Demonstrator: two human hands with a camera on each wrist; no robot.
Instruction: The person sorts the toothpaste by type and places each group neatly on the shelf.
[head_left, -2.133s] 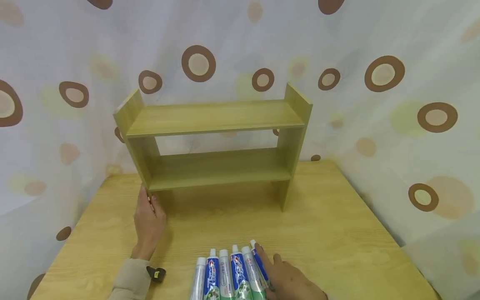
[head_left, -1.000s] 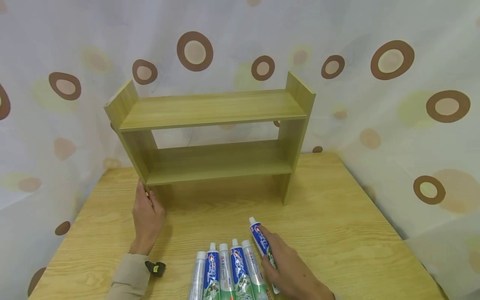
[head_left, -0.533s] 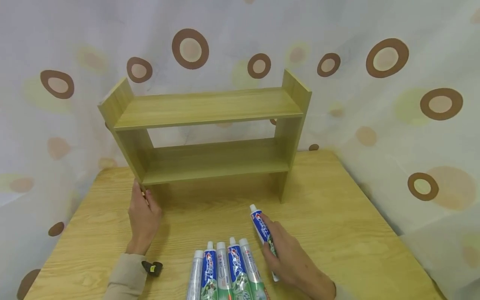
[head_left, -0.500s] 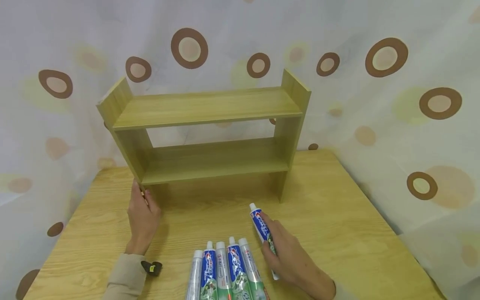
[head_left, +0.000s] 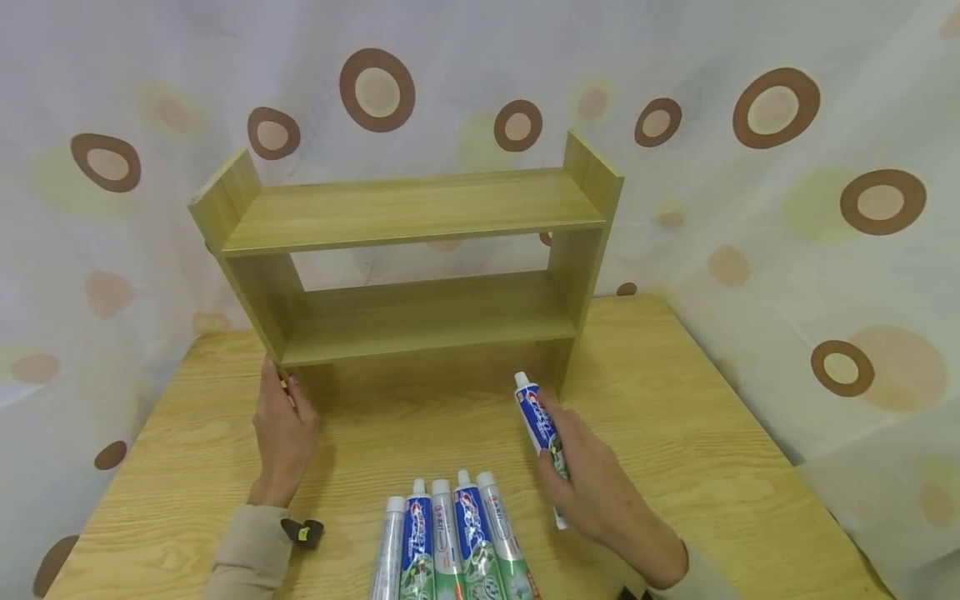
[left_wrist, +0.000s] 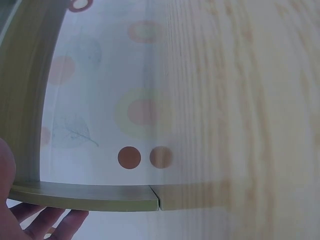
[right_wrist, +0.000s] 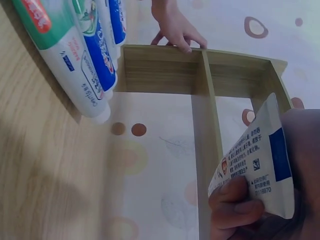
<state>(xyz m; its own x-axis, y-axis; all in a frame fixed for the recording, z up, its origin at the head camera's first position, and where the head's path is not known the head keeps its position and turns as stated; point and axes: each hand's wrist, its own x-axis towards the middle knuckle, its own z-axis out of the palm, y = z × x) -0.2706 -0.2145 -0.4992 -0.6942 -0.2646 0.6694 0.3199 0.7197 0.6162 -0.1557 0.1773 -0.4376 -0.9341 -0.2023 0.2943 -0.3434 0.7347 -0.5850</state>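
My right hand (head_left: pixel 596 479) grips a blue, white and green toothpaste tube (head_left: pixel 542 421), its white cap pointing up toward the shelf. In the right wrist view the tube's printed back (right_wrist: pixel 255 165) shows, with fingers (right_wrist: pixel 235 200) curled against it. My left hand (head_left: pixel 285 429) holds the left side panel of a two-tier wooden shelf (head_left: pixel 427 325) near its lower end. Several fingers (left_wrist: pixel 70 222) show beyond the panel in the left wrist view. A row of toothpaste tubes (head_left: pixel 448 542), blue and silver by turns, lies side by side at the table's front, between my hands.
The wooden table (head_left: pixel 697 467) carries the shelf toward its back. Behind and beside it hangs a white curtain (head_left: pixel 465 83) with brown ring patterns. A dark wristband (head_left: pixel 303 532) with a small yellow mark sits at my left cuff.
My right hand has lifted the rightmost toothpaste tube out of the row and carried it forward and slightly right, toward the shelf's right leg. My left hand stays on the shelf panel.
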